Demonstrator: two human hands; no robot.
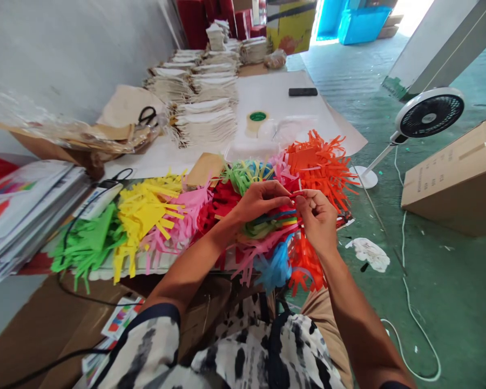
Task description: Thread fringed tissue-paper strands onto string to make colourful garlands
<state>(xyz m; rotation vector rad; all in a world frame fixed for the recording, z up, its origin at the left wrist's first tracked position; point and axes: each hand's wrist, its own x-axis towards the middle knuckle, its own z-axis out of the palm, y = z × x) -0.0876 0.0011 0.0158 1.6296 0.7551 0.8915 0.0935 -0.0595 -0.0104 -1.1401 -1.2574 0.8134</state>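
Note:
My left hand [267, 195] and my right hand [318, 216] meet over the front of the table, fingertips pinched together on a small strip of red paper [294, 196]. Fringed paper tassels lie beneath and around them: orange [316, 162] past my right hand, blue [276, 266] and red-orange [305, 262] below, dark red [218, 202] and pink [190, 213] to the left. Farther left are yellow [143, 208] and green [91, 243] fringed bundles. My fingers partly cover the strip, so its full shape is hidden.
Stacks of white bundles [206, 121] stand at the back. A tape roll [257, 118], a black phone-like object [303, 92] and scissors [147, 115] lie on the table. At right are a fan [427, 116] and a cardboard box [456, 173]; printed sheets [28, 210] pile up at left.

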